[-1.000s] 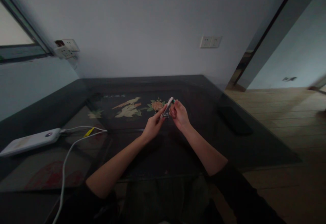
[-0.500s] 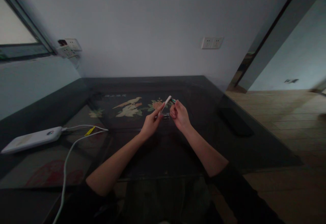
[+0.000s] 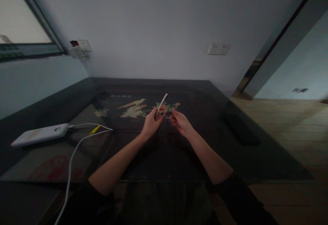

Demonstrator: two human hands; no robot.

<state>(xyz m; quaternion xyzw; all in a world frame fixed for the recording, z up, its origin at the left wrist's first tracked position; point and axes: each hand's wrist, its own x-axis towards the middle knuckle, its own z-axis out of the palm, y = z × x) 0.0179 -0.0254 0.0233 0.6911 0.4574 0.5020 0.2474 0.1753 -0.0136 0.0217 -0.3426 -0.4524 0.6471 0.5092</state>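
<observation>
My left hand pinches a slim white stick-shaped object that tilts up and to the right above the dark glass table. My right hand sits close beside it, fingers curled around a small dark item with a green tip; what it is cannot be made out. A small metallic piece shows just below, between the two hands. Both hands hover over the bird-and-flower picture under the glass.
A white power bank lies at the table's left with white cables running toward me. A dark flat object lies near the right table edge. Wall sockets are on the far wall; wooden floor is at the right.
The view shifted slightly. My left hand raised the white stick more upright, and my right hand lowered and moved a little away from its top end.
</observation>
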